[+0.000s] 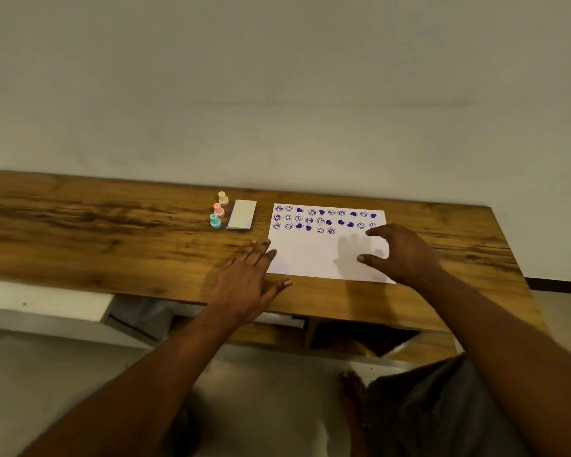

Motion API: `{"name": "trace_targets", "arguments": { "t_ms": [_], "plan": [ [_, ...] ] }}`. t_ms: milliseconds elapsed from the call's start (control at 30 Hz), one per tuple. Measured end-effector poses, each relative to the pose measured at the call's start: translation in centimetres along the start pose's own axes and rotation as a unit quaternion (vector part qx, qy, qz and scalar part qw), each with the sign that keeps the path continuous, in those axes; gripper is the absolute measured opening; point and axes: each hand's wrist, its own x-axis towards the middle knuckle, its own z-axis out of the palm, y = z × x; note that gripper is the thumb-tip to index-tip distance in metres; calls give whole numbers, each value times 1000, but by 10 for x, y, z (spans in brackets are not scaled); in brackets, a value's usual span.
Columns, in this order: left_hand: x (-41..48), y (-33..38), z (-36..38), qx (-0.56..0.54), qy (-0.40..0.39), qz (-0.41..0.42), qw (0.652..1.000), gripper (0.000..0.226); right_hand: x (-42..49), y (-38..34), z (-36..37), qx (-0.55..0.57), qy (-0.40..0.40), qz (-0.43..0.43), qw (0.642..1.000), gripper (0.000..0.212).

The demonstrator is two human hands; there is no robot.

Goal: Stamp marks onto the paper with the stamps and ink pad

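A white sheet of paper [314, 255] lies on the wooden table [112, 235], its far half covered with rows of purple smiley and heart marks. Left of it sits the closed ink pad [242, 215], a pale flat case with a purple edge. Three small stamps stand in a row beside the pad: cream [223, 198], pink [218, 210] and teal [215, 221]. My left hand [249, 275] lies flat with straight fingers at the paper's left edge. My right hand [401, 252] hovers over the paper's right side with fingers spread, holding nothing.
A plain white wall rises right behind the table. The table's left half is bare wood. Below the front edge are open shelves [360, 338], and my knee and bare foot [353, 390] show on the floor at the lower right.
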Motion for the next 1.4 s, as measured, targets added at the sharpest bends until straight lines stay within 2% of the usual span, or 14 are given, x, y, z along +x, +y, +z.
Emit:
{"name": "trace_targets", "arguments": {
  "t_ms": [100, 233, 400, 500, 600, 767, 867, 1033, 1233, 1333, 1400],
  "plan": [
    [-25, 30, -11, -37, 10, -20, 999, 99, -25, -22, 6, -15, -35, -10, 999, 76],
    [-57, 70, -18, -80, -4, -27, 996, 112, -64, -47, 21, -44, -96, -16, 994, 88],
    [-72, 83, -13, -53, -14, -34, 998, 97, -83, -64, 36, -72, -121, -35, 989, 98],
    [-79, 78, 4, -46, -10, -43, 998, 111, -92, -70, 53, -62, -125, -31, 990, 102],
    [-71, 76, 20, -88, -1, -65, 994, 121, -97, -68, 76, -53, -96, -20, 994, 101],
    [-32, 76, 33, -102, 27, -46, 993, 101, -67, -67, 90, -54, -32, 25, 998, 90],
    [-4, 73, 42, -115, 35, -53, 991, 98, -36, -64, 98, -44, -4, 47, 998, 86],
    [29, 53, 52, -116, 52, -39, 991, 85, 7, -69, 114, -45, 10, 26, 999, 77],
    [44, 15, 44, -125, 12, -58, 990, 84, 36, -75, 103, -3, 8, 67, 998, 72],
    [42, 15, 23, -114, -61, -65, 989, 88, 34, -85, 88, 16, 7, 98, 995, 76],
    [40, 21, 0, -94, -136, -50, 985, 93, 22, -94, 73, -8, -41, 91, 995, 84]
  ]
}}
